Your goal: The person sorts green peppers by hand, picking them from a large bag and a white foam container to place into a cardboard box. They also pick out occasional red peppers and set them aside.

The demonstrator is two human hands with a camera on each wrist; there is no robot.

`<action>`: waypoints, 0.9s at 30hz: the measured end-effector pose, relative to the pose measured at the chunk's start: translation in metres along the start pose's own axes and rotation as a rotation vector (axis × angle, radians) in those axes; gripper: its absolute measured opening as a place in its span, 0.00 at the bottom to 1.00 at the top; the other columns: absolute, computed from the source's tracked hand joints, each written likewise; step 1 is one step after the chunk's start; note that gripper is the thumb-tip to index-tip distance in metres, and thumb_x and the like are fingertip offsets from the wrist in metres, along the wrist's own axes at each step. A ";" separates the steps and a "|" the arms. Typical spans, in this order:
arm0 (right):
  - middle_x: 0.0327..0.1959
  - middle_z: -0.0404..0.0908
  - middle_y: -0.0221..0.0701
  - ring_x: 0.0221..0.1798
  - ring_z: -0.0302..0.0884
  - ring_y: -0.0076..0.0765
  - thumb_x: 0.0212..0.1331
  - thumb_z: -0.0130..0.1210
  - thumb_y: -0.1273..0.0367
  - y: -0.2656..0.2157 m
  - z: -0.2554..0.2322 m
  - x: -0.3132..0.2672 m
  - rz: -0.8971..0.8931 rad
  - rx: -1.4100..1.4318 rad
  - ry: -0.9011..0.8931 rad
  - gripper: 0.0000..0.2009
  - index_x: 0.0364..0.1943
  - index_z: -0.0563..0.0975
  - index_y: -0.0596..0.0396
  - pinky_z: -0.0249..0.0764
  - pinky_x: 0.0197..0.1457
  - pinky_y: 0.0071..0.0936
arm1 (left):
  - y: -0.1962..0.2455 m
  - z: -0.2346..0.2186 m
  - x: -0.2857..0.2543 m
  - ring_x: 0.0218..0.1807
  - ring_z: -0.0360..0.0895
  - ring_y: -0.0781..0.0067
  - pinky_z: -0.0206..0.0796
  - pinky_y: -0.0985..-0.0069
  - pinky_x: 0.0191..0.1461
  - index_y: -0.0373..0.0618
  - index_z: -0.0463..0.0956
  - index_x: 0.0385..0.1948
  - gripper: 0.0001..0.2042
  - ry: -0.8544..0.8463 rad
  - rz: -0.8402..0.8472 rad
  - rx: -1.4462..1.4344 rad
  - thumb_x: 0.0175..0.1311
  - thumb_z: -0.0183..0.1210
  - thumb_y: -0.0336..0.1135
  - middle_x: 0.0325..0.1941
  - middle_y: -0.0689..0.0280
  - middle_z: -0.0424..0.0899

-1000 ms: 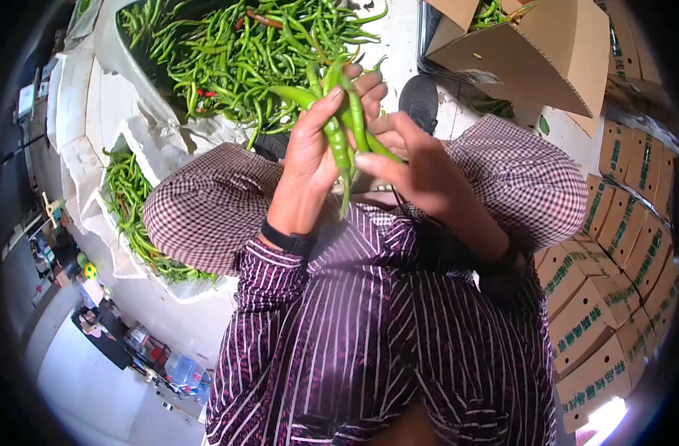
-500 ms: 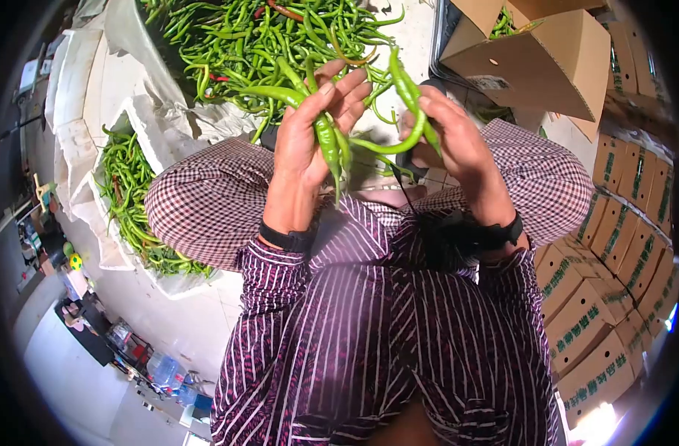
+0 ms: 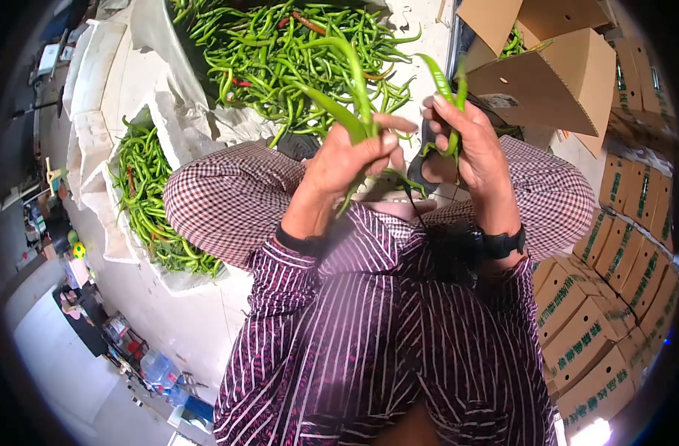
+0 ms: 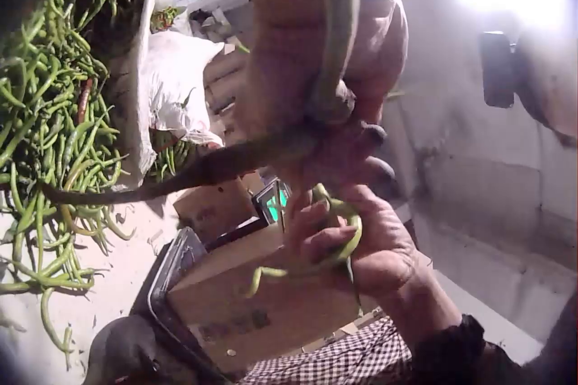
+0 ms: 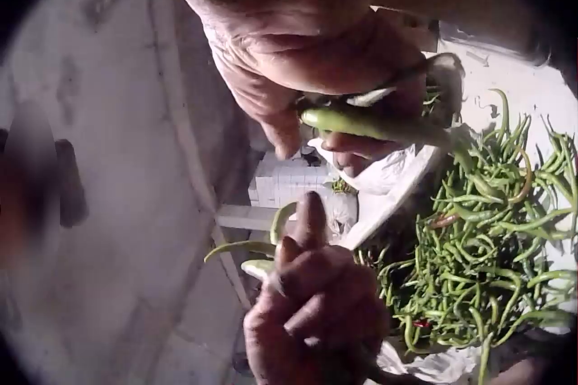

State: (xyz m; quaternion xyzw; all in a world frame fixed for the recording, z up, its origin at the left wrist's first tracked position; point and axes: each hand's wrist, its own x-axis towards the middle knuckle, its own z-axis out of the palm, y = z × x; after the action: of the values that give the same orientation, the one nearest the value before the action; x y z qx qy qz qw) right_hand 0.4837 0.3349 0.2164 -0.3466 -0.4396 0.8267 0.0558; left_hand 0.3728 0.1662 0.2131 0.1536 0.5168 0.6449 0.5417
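My left hand (image 3: pixel 348 157) grips a few long green chili peppers (image 3: pixel 358 78), their ends sticking out beyond the thumb toward the pile. In the left wrist view one of these chilies (image 4: pixel 340 19) crosses close in front of the palm. To its right, a small gap away, my right hand (image 3: pixel 479 149) pinches more green chilies (image 3: pixel 437 74) between thumb and fingers. A curled chili (image 4: pixel 348 236) loops around the right fingers in the left wrist view. Both hands are over the lap, just before a large heap of green chilies (image 3: pixel 272 67), with a few red ones in it.
The heap lies by a pale sack (image 3: pixel 161 37). A second white sack (image 3: pixel 172 123) of chilies stands at the left knee. An open cardboard box (image 3: pixel 540 85) with some chilies inside is beyond the right knee. Printed cartons (image 3: pixel 607 327) are stacked at the right.
My hands were together over the chilies, then parted with chilies in each. Since then the left hand has rolled over, fingers closing in, and its chilies swung upward; the right has shifted slightly right.
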 end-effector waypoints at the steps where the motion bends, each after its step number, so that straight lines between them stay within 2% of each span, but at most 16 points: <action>1: 0.26 0.71 0.18 0.23 0.61 0.09 0.59 0.60 0.61 -0.007 0.003 -0.001 -0.007 -0.001 0.006 0.12 0.37 0.76 0.55 0.57 0.25 0.10 | 0.000 0.003 -0.001 0.19 0.63 0.86 0.53 0.87 0.23 0.35 0.77 0.46 0.17 -0.054 -0.042 0.054 0.62 0.58 0.39 0.22 0.67 0.78; 4: 0.30 0.74 0.18 0.26 0.60 0.08 0.53 0.63 0.58 -0.018 0.015 0.000 0.020 -0.174 -0.160 0.16 0.41 0.79 0.53 0.52 0.26 0.11 | -0.007 0.003 0.001 0.24 0.68 0.85 0.58 0.85 0.27 0.39 0.77 0.47 0.15 -0.206 -0.070 0.290 0.64 0.57 0.38 0.24 0.71 0.78; 7: 0.30 0.73 0.16 0.23 0.57 0.10 0.57 0.61 0.64 -0.012 0.011 0.013 -0.036 -0.231 -0.274 0.12 0.40 0.78 0.56 0.54 0.25 0.11 | -0.015 0.005 0.002 0.26 0.69 0.85 0.60 0.85 0.29 0.38 0.76 0.49 0.17 -0.183 -0.062 0.481 0.63 0.57 0.38 0.26 0.71 0.78; 9: 0.28 0.73 0.17 0.24 0.59 0.10 0.57 0.60 0.65 -0.014 0.009 0.014 -0.045 -0.173 -0.247 0.11 0.39 0.78 0.56 0.57 0.26 0.10 | -0.016 0.004 0.002 0.29 0.70 0.86 0.61 0.86 0.31 0.37 0.74 0.52 0.19 -0.164 0.005 0.508 0.62 0.58 0.38 0.28 0.71 0.79; 11: 0.30 0.76 0.23 0.24 0.64 0.13 0.59 0.57 0.68 -0.014 -0.003 0.021 -0.076 0.025 -0.156 0.08 0.38 0.77 0.58 0.63 0.29 0.11 | -0.013 0.007 -0.005 0.27 0.70 0.87 0.60 0.87 0.29 0.37 0.73 0.53 0.20 -0.035 -0.076 0.235 0.62 0.58 0.37 0.29 0.70 0.78; 12: 0.34 0.78 0.32 0.29 0.71 0.21 0.61 0.53 0.71 -0.020 -0.007 0.022 -0.175 0.130 -0.087 0.08 0.40 0.76 0.61 0.71 0.36 0.18 | -0.005 0.005 -0.010 0.25 0.68 0.87 0.59 0.87 0.25 0.38 0.73 0.53 0.19 -0.006 -0.185 0.152 0.62 0.58 0.36 0.29 0.68 0.78; 13: 0.37 0.79 0.38 0.35 0.75 0.29 0.61 0.52 0.71 -0.024 -0.022 0.030 -0.264 0.198 -0.078 0.10 0.43 0.74 0.63 0.74 0.42 0.26 | -0.010 0.002 -0.008 0.23 0.66 0.86 0.57 0.87 0.22 0.37 0.70 0.55 0.21 0.040 -0.154 0.040 0.65 0.56 0.41 0.25 0.68 0.75; 15: 0.36 0.80 0.37 0.38 0.78 0.29 0.60 0.53 0.71 -0.037 -0.032 0.025 -0.347 0.264 -0.052 0.12 0.45 0.73 0.64 0.76 0.42 0.29 | -0.014 -0.010 -0.007 0.21 0.65 0.84 0.57 0.86 0.22 0.35 0.66 0.57 0.26 -0.006 -0.097 -0.359 0.68 0.51 0.49 0.22 0.68 0.71; 16: 0.36 0.80 0.37 0.38 0.78 0.29 0.60 0.53 0.71 -0.037 -0.027 0.022 -0.344 0.266 -0.060 0.12 0.45 0.73 0.64 0.76 0.42 0.29 | -0.014 -0.007 -0.007 0.22 0.66 0.81 0.58 0.87 0.22 0.33 0.63 0.59 0.31 0.052 -0.071 -0.531 0.70 0.45 0.56 0.23 0.67 0.69; 18: 0.36 0.79 0.39 0.38 0.78 0.32 0.59 0.52 0.72 -0.036 -0.018 0.007 -0.360 0.144 -0.006 0.14 0.48 0.71 0.65 0.77 0.45 0.33 | -0.015 -0.016 -0.003 0.32 0.70 0.76 0.65 0.83 0.30 0.32 0.62 0.59 0.30 -0.079 -0.031 -0.864 0.70 0.44 0.54 0.33 0.62 0.72; 19: 0.36 0.79 0.38 0.38 0.78 0.32 0.58 0.52 0.73 -0.030 -0.016 0.003 -0.305 0.093 -0.059 0.16 0.50 0.69 0.64 0.76 0.44 0.30 | -0.016 -0.016 -0.002 0.37 0.71 0.74 0.68 0.81 0.35 0.32 0.62 0.59 0.28 -0.121 -0.016 -1.007 0.71 0.45 0.52 0.37 0.61 0.73; 20: 0.36 0.79 0.38 0.38 0.78 0.32 0.58 0.52 0.73 -0.022 -0.013 0.001 -0.232 0.069 -0.070 0.16 0.50 0.69 0.64 0.76 0.44 0.28 | -0.016 -0.016 -0.001 0.37 0.71 0.74 0.68 0.81 0.35 0.32 0.62 0.59 0.28 -0.122 -0.014 -1.010 0.71 0.45 0.52 0.37 0.61 0.73; 21: 0.37 0.78 0.37 0.38 0.78 0.31 0.58 0.53 0.73 -0.013 -0.009 -0.001 -0.159 0.046 -0.081 0.16 0.49 0.70 0.64 0.76 0.44 0.27 | -0.015 -0.015 0.001 0.42 0.71 0.71 0.69 0.78 0.41 0.32 0.63 0.58 0.26 -0.102 0.034 -1.001 0.71 0.47 0.48 0.41 0.59 0.73; 25: 0.41 0.78 0.34 0.42 0.76 0.27 0.60 0.54 0.72 0.018 0.006 -0.010 -0.102 0.077 -0.177 0.16 0.52 0.70 0.62 0.73 0.47 0.25 | -0.022 -0.012 0.007 0.55 0.71 0.61 0.69 0.70 0.58 0.32 0.63 0.59 0.22 -0.009 0.122 -0.920 0.68 0.51 0.36 0.52 0.54 0.73; 26: 0.47 0.77 0.32 0.47 0.75 0.26 0.62 0.53 0.71 0.024 0.010 -0.010 -0.111 0.077 -0.192 0.18 0.56 0.69 0.61 0.72 0.51 0.26 | -0.022 -0.010 0.007 0.59 0.70 0.61 0.66 0.68 0.63 0.33 0.63 0.58 0.21 0.018 0.125 -0.877 0.68 0.53 0.35 0.56 0.53 0.72; 27: 0.47 0.77 0.32 0.47 0.75 0.26 0.62 0.53 0.71 0.026 0.014 -0.010 -0.113 0.078 -0.191 0.18 0.56 0.69 0.61 0.72 0.51 0.26 | -0.022 -0.006 0.007 0.59 0.70 0.61 0.66 0.68 0.63 0.33 0.63 0.58 0.21 0.017 0.125 -0.875 0.68 0.53 0.35 0.56 0.53 0.72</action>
State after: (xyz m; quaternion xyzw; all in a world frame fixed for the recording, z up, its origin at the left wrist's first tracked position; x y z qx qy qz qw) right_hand 0.4882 0.3055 0.2069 -0.2384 -0.4293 0.8680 0.0734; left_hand 0.3774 0.1666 0.1892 -0.0646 0.1891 0.8358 0.5114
